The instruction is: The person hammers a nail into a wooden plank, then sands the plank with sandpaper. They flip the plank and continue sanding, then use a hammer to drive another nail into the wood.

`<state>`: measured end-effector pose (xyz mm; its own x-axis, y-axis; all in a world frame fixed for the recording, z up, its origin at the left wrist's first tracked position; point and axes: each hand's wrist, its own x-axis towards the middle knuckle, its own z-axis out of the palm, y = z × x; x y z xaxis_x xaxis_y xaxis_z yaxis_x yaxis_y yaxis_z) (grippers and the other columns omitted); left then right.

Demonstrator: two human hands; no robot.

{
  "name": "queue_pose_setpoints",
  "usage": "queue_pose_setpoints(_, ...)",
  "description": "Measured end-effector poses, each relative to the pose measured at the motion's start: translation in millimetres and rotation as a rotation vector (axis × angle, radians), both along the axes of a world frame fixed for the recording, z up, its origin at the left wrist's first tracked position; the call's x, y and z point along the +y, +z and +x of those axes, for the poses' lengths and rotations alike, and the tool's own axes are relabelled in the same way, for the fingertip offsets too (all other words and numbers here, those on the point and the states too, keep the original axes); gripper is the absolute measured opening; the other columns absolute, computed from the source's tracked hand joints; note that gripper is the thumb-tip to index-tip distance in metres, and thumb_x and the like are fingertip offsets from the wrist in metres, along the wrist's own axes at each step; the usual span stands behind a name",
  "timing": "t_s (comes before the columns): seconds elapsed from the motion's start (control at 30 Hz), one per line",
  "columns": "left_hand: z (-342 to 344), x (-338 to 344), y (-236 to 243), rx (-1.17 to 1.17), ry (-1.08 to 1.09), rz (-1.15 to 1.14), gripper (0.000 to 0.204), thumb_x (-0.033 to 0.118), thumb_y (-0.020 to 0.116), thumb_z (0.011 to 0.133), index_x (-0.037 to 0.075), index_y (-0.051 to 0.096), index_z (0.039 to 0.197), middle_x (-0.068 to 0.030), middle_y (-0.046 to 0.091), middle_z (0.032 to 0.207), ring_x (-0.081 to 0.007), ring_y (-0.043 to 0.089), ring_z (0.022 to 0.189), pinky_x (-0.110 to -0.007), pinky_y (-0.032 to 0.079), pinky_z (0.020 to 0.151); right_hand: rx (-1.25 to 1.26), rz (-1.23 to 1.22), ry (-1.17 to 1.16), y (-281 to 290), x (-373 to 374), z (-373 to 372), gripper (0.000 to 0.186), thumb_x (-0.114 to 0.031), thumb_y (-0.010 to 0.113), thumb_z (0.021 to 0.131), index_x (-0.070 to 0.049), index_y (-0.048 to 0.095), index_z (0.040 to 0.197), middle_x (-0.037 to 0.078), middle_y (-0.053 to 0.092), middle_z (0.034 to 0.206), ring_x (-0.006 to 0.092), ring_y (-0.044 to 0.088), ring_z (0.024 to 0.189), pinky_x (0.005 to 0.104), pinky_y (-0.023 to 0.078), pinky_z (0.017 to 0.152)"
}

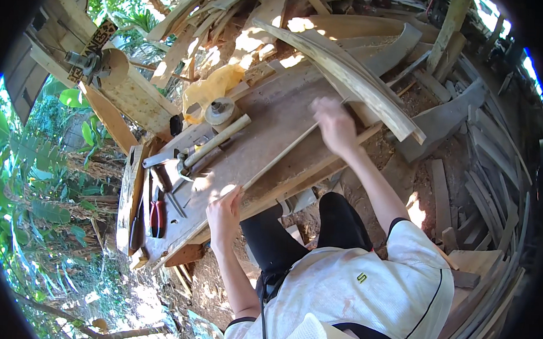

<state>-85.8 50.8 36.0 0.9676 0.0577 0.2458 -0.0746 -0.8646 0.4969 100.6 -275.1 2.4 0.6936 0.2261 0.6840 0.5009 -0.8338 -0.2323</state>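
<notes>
A thin stick [281,159] lies between the two hands, over the table [273,119] at the middle of the frame; its long axis slants from lower left to upper right; the left hand [223,212] is at the lower-left end and the right hand [334,125] at the upper-right end, so neither is clearly nearer; from the left hand the stick runs up and to the right, and from the right hand down and to the left. The left hand's fingers are curled in, and they seem to pinch the stick's end between thumb and fingers; the right hand is bent over and blurred, the stick reaching it, and I cannot tell whether it grips or only touches.

Left of centre lie a hammer [217,141] and red-handled pliers [157,216], both apart from the stick; as for writing, a dark board [101,39] at the upper left bears pale lettering, tilted and partly hidden; the white shirt [338,303] at lower centre carries a small yellowish mark [361,278]; no other label is legible.
</notes>
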Motion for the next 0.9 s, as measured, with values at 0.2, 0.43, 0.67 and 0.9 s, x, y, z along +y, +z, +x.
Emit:
queue_pose_setpoints(0.2, -3, -1, -3, -0.02, -0.007, 0.004, 0.023, 0.012, 0.07, 0.094, 0.012, 0.078, 0.115, -0.0184, 0.074, 0.094, -0.039, 0.069, 0.078, -0.045, 0.055, 0.078, 0.052, 0.201, -0.138, 13, -42, 21, 0.018, -0.012, 0.06, 0.099, -0.004, 0.075, 0.103, 0.015, 0.073, 0.121, 0.0291, 0.069, 0.117, 0.0414, 0.057, 0.1)
queue_pose_setpoints(0.43, -1, 1, -5, -0.027, 0.012, 0.006, 0.022, 0.014, 0.069, 0.095, 0.013, 0.078, 0.115, -0.0166, 0.074, 0.091, -0.0366, 0.07, 0.076, -0.044, 0.055, 0.075, 0.058, 0.169, 0.292, 9, 10, -31, 0.026, -0.014, 0.06, 0.102, -0.003, 0.072, 0.122, 0.014, 0.072, 0.127, 0.0293, 0.066, 0.123, 0.0401, 0.055, 0.103)
queue_pose_setpoints(0.67, -5, 4, -9, -0.099, -0.028, 0.08, 0.022, 0.012, 0.069, 0.096, 0.01, 0.076, 0.116, -0.0153, 0.075, 0.093, -0.0352, 0.071, 0.078, -0.042, 0.055, 0.072, 0.282, 0.844, -0.09, 11, -16, -77, 0.034, -0.022, 0.048, 0.111, 0.004, 0.068, 0.122, 0.019, 0.074, 0.106, 0.0223, 0.07, 0.096, 0.0342, 0.053, 0.087)
queue_pose_setpoints(0.9, -63, 17, -19, -0.103, -0.051, -0.043, 0.026, 0.0, 0.062, 0.095, 0.0, 0.073, 0.12, -0.0199, 0.073, 0.088, -0.0323, 0.07, 0.07, -0.036, 0.055, 0.066, 0.221, 1.134, -0.101, 0, -38, -82, 0.041, -0.032, 0.047, 0.113, 0.003, 0.067, 0.117, 0.009, 0.072, 0.096, 0.0118, 0.061, 0.083, 0.0299, 0.05, 0.078)
